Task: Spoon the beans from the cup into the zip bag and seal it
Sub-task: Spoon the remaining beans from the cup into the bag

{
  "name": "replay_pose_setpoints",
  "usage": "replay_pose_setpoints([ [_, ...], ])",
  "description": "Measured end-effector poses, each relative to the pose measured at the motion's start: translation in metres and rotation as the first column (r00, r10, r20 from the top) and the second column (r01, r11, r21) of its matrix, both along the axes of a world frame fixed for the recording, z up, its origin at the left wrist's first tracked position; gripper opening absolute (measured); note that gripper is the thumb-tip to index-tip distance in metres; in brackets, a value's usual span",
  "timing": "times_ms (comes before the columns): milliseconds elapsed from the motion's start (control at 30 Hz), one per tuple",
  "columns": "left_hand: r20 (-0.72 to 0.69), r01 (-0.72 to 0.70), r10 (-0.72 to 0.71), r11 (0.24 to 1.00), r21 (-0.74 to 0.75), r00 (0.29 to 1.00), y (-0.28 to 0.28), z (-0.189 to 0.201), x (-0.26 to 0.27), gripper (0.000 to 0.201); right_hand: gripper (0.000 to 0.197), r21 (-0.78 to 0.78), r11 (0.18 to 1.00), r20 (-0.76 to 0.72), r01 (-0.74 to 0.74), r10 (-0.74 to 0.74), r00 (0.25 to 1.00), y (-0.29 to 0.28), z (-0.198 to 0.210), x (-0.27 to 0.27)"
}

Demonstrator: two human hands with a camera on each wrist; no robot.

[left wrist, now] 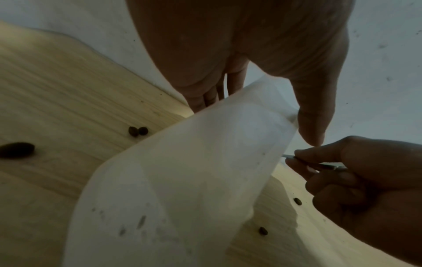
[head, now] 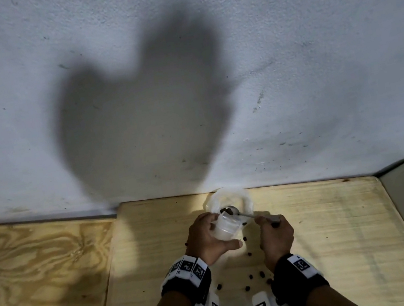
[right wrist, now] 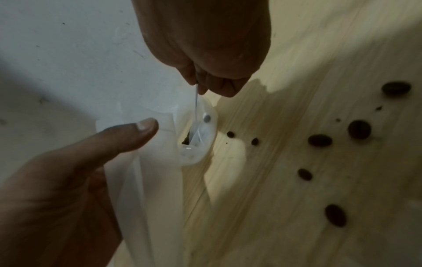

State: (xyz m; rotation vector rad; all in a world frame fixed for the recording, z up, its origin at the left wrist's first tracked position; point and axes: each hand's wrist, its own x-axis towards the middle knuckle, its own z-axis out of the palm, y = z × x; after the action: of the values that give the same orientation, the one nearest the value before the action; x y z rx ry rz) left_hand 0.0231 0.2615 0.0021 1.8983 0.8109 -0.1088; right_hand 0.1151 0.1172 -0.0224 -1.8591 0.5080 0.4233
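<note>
Holding dark beans (head: 227,211), metal spoon (head: 244,215) w/ clear cup (head: 227,227).

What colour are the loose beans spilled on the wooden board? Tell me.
Dark brown beans; right wrist view.

My spoon (head: 244,214) is shiny metal, the cup (head: 226,226) clear smooth plastic, bag (left wrist: 182,180) frosted matt plastic, table (head: 329,224) pale grainy wood.

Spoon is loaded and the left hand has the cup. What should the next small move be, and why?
Probably tip the spoon so its beans drop into the zip bag just behind the cup. The right hand holds the handle with the loaded bowl over the bag's mouth, while the left hand grips the cup. Loose beans already litter the table, so tip slowly.
</note>
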Motion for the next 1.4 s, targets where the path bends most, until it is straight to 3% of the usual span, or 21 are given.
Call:
replay_pose_setpoints([
  [167, -0.039, 0.042, -0.042, 0.999, -0.004, 0.998, 0.01, 0.009, 0.001, 0.083, 0.034, 0.125, 0.99, -0.107, 0.068, -0.055, 0.993, 0.0, -0.019, 0.013],
  [367, -0.097, 0.029, -0.032, 0.999, -0.03, 0.995, 0.027, 0.01, 0.003, 0.096, 0.015, 0.179, 0.974, -0.119, 0.138, -0.118, 0.986, -0.012, 0.014, 0.031],
  [600, -0.115, -0.006, -0.004, 0.997, -0.083, 0.993, 0.032, 0.008, 0.008, 0.104, 0.01, 0.238, 0.971, -0.045, 0.032, -0.021, 0.999, -0.031, 0.041, 0.045],
  [867, -0.086, -0.051, 0.036, 0.983, -0.175, 0.996, 0.033, 0.007, 0.008, 0.068, 0.013, 0.306, 0.95, -0.012, -0.065, 0.072, 0.997, -0.037, 0.059, 0.047],
  [1000, -0.098, -0.029, 0.011, 0.983, -0.183, 0.995, 0.032, 0.007, 0.008, 0.066, 0.014, 0.308, 0.941, 0.063, -0.143, 0.13, 0.989, -0.027, 0.067, 0.049],
  [1100, -0.1, -0.007, -0.01, 0.985, -0.17, 0.995, 0.033, 0.009, 0.009, 0.066, 0.021, 0.22, 0.921, 0.215, -0.322, 0.277, 0.937, -0.013, 0.074, 0.05],
  [1200, -0.083, 0.013, -0.027, 0.987, -0.159, 0.996, 0.033, 0.012, 0.01, 0.05, 0.028, 0.06, 0.814, 0.39, -0.578, 0.514, 0.764, -0.002, 0.083, 0.049],
  [1267, -0.08, 0.003, -0.018, 0.984, -0.176, 0.997, 0.034, 0.014, 0.01, 0.045, 0.027, -0.005, 0.743, 0.445, -0.67, 0.601, 0.664, 0.0, 0.087, 0.048],
  [1333, -0.085, -0.012, -0.005, 0.98, -0.198, 0.996, 0.036, 0.013, 0.01, 0.052, 0.027, -0.018, 0.772, 0.488, -0.635, 0.561, 0.668, -0.005, 0.088, 0.049],
  [1400, -0.085, -0.005, -0.013, 0.978, -0.206, 0.996, 0.037, 0.01, 0.01, 0.06, 0.027, -0.002, 0.859, 0.513, -0.512, 0.441, 0.737, -0.017, 0.082, 0.05],
])
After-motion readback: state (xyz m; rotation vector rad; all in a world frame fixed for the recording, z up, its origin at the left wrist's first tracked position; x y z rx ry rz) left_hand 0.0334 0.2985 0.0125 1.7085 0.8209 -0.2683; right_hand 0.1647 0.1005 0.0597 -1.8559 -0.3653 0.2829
